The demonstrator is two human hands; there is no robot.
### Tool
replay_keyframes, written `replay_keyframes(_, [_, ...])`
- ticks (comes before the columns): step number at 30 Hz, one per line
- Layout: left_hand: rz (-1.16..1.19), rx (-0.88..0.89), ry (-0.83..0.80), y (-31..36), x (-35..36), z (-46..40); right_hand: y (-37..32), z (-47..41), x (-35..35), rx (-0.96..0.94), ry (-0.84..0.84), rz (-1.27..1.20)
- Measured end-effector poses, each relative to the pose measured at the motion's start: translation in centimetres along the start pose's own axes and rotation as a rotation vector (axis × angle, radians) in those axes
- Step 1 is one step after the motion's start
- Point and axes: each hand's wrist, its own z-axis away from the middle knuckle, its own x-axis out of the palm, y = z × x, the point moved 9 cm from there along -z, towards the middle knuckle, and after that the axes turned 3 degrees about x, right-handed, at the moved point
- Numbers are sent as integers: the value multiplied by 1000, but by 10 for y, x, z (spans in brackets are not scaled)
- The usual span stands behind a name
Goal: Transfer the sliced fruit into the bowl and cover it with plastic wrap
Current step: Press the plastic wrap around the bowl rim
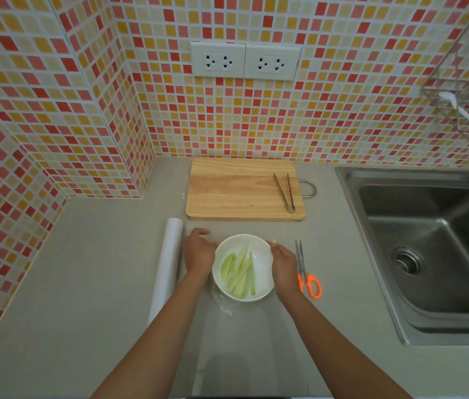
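A white bowl (pixel 262 279) stands on the grey counter and holds several pale green fruit slices (pixel 239 272). Clear plastic wrap (pixel 223 303) lies over the bowl and bunches at its near left side. My left hand (pixel 198 251) rests against the bowl's left rim with fingers curled down over the wrap. My right hand (pixel 283 262) is at the right rim, its fingers pinching the film's edge. A white roll of wrap (pixel 168 263) lies lengthwise to the left of the bowl.
Orange-handled scissors (pixel 308 275) lie just right of my right hand. A wooden cutting board (pixel 239 191) with metal tongs (pixel 285 191) sits behind the bowl. A steel sink (pixel 434 243) fills the right side. Tiled walls close the back and left.
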Motion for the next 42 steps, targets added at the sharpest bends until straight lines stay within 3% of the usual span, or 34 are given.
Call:
replay_keyframes(3, [133, 316, 74, 30, -13, 12, -14, -2, -3, -13, -31, -44])
replay_keyframes(5, [291, 361, -60, 35, -2, 23, -30, -5, 2, -38, -108, -32])
replay_keyframes(8, [333, 270, -307, 23, 30, 34, -40, -4, 26, -36, -302, 46])
replay_keyframes(12, [408, 162, -383, 16, 40, 27, -31, -3, 38, -36, -442, 92])
replay_keyframes(22, [441, -51, -614, 9, 60, 24, -2, -4, 24, 80, -309, -60])
replay_keyframes(25, [406, -9, -516, 10, 54, 17, -4, -1, 21, 66, -272, -92])
replay_keyframes(29, [378, 81, -128, 9, 17, 8, 3, 5, 6, 63, -111, -194])
replay_keyframes(33, [532, 37, 110, -16, -7, 40, -5, 2, -13, 26, -28, -135])
replay_keyframes(36, [560, -63, 140, -39, 2, 73, -22, -10, -14, 3, -72, -149])
replay_keyframes(42, [649, -207, 26, -36, 31, 82, -10, -10, 19, 84, -307, -14])
